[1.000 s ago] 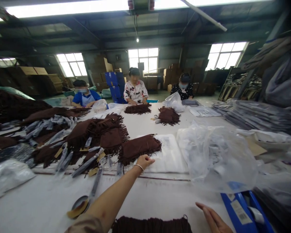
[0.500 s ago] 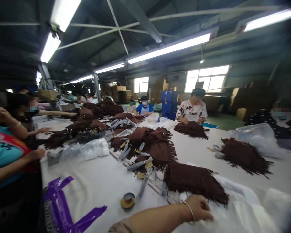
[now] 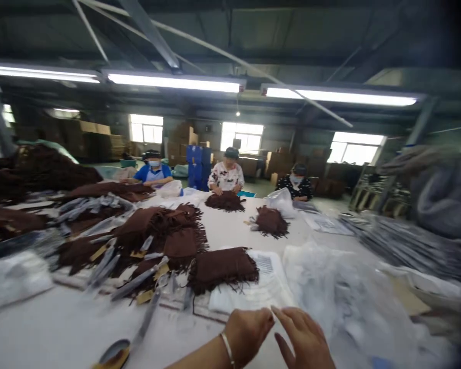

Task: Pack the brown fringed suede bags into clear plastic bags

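No text, brand, number or sign is legible in this view; the flat clear bag (image 3: 253,292) lying on the tabletop (image 3: 61,333) carries a dark printed block resembling a barcode (image 3: 265,264) near its upper edge, with faint lines of print below it, all too blurred to read; paper tags (image 3: 100,251) among the brown fringed pieces (image 3: 223,266) show no readable marking; the stacked cartons (image 3: 96,129) at the far wall likewise.

Bare forearm, thin silver bangle (image 3: 226,348) on left wrist
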`<state>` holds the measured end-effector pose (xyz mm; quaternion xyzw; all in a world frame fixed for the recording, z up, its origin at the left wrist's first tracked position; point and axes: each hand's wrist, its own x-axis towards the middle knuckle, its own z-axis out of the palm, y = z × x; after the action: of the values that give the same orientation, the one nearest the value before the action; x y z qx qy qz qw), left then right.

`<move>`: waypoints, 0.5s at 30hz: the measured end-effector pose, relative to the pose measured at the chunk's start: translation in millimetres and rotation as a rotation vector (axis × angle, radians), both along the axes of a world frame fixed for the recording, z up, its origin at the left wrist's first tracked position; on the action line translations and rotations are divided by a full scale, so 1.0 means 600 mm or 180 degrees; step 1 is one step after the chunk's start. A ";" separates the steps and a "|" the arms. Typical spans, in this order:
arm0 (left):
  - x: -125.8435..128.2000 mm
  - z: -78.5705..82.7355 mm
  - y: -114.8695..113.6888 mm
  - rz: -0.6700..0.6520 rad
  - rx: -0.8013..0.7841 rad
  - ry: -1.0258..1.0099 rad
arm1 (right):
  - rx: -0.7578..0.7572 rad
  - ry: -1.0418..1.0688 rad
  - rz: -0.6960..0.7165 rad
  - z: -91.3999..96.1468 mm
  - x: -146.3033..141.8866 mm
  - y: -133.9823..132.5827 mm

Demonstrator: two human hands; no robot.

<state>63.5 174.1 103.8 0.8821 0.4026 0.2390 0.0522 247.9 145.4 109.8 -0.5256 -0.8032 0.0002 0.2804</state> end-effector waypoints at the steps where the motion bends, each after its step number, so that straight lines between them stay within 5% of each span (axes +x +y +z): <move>1: 0.000 -0.003 -0.009 -0.0047 0.0031 0.0187 | -0.0072 -0.0258 -0.0131 -0.001 -0.002 -0.001; 4: -0.004 -0.010 -0.029 -0.0151 0.0045 0.0987 | -0.0407 -0.0458 -0.0328 -0.012 -0.017 -0.014; 7: -0.029 0.007 -0.040 0.0204 -0.0082 0.1427 | -0.0435 -0.0338 -0.0351 -0.012 -0.017 -0.039; 11: -0.111 0.042 -0.039 0.0883 -0.0283 0.1354 | -0.0350 -0.0219 -0.0638 0.007 0.036 -0.074; 15: -0.203 0.013 -0.058 0.1653 -0.0302 0.0685 | -0.0230 0.0515 -0.1099 -0.028 0.090 -0.113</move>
<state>-58.0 139.3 111.7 0.7663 0.6290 0.1303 -0.0126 301.9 77.8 93.1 -0.6635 -0.6755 0.0232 0.3208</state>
